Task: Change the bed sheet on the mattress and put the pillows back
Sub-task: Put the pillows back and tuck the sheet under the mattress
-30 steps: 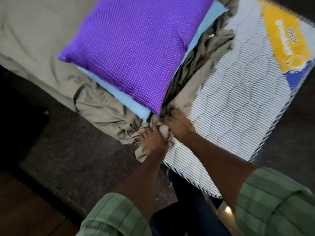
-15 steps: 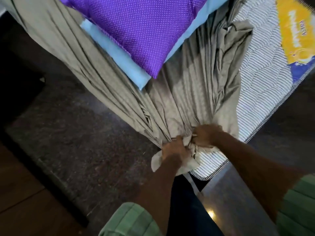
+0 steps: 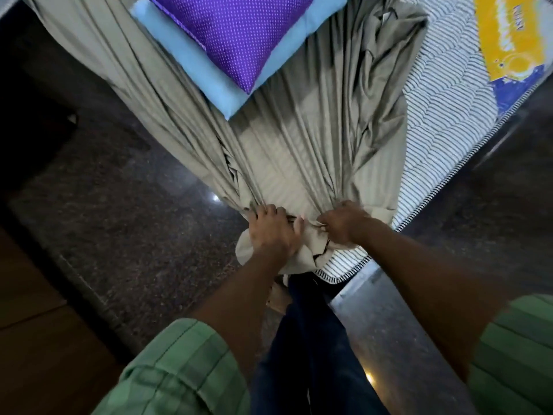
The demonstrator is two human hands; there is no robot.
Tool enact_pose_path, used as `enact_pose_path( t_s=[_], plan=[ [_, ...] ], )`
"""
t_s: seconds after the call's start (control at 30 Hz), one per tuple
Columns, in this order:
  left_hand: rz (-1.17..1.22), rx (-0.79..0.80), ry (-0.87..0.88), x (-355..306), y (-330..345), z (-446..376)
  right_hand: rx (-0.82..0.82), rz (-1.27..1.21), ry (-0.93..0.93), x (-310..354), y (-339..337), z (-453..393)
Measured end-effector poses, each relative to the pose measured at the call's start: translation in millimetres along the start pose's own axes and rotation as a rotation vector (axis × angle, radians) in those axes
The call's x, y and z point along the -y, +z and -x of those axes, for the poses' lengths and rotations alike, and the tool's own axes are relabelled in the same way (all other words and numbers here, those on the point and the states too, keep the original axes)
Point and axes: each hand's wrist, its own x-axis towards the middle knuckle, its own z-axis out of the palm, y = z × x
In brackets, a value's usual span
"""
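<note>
Bed sheet, bunched in both hands' grip, crosses the striped mattress above dark floor.

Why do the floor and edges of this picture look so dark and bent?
Head view: the wide lens bows the mattress edge and stretches the sleeves at the bottom; the floor lies in dim light with small bright glints of glare; the sheet, gripped by the left hand and right hand, is lit best; the corners blur slightly.
</note>
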Motion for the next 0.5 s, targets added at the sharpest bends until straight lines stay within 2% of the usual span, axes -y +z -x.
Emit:
enact_pose_path(
  t_s=[0.07, 0.13, 0.23, 0.33, 0.37, 0.4, 0.5],
  plan=[
    [0.026, -0.009, 0.046, -10.5, -1.7, 3.7, 0.052, -0.042, 0.013, 0.1, -5.6, 6.0],
    [0.125, -0.017, 0.105, -19.8, 1.5, 4.6, 0.006, -0.127, 0.039, -4.0, -5.3, 9.1],
    [0.248, 0.034, 0.107, -27.0, 12.0, 10.1, -0.206, -0.141, -0.007, -21.0, 13.5, 17.0],
    [0.094, 0.036, 0.16, -29.5, 27.4, 22.5, -0.498, 0.044, -0.033, -45.4, 26.0, 26.6],
    [0.077, 0.044, 0.164, -31.9, 29.5, 27.2, -0.513, 0.104, 0.02, -49.6, 24.4, 31.1],
    [0.083, 0.056, 0.168, -35.5, 30.2, 31.3, -0.467, 0.158, 0.09, -52.5, 22.5, 37.2],
    [0.1, 0.082, 0.238, -46.4, 26.3, 38.1, -0.194, 0.224, 0.286, -52.7, 25.3, 48.1]
  ],
)
